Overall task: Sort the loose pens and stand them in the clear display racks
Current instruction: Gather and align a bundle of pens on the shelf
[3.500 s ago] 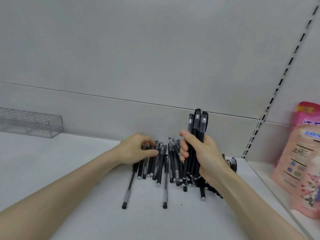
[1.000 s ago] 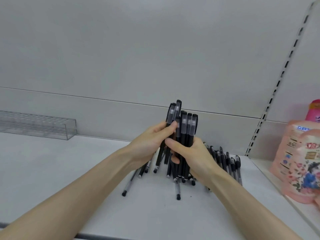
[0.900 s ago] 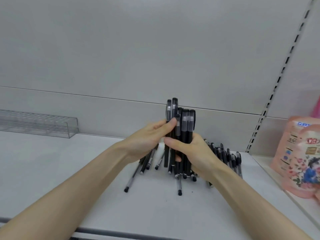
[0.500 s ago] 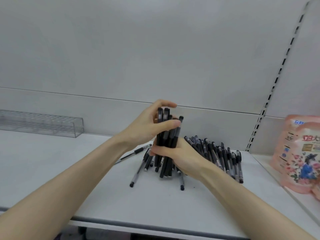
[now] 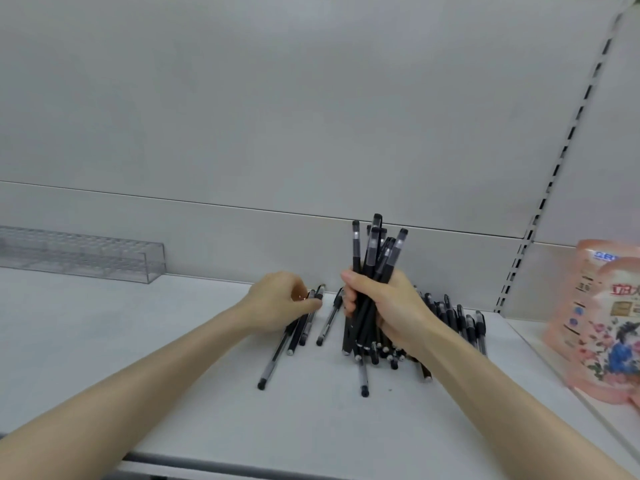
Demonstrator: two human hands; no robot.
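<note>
Moved off the bundle, the left hand (image 5: 280, 301) now pinches loose pens (image 5: 304, 322) on the shelf (image 5: 104, 341); right-hand fingers (image 5: 349, 296) stay clamped around an upright bundle (image 5: 372, 271) (caps up). Farther left stands a clear rack (image 5: 104, 259).

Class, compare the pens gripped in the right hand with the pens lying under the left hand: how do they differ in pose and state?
The bundle in the right hand stands nearly upright, caps up; the pens by the left hand lie flat on the shelf.
The bundle is squeezed tightly together; the loose pens are fanned apart.
Both groups are slim and dark.
</note>
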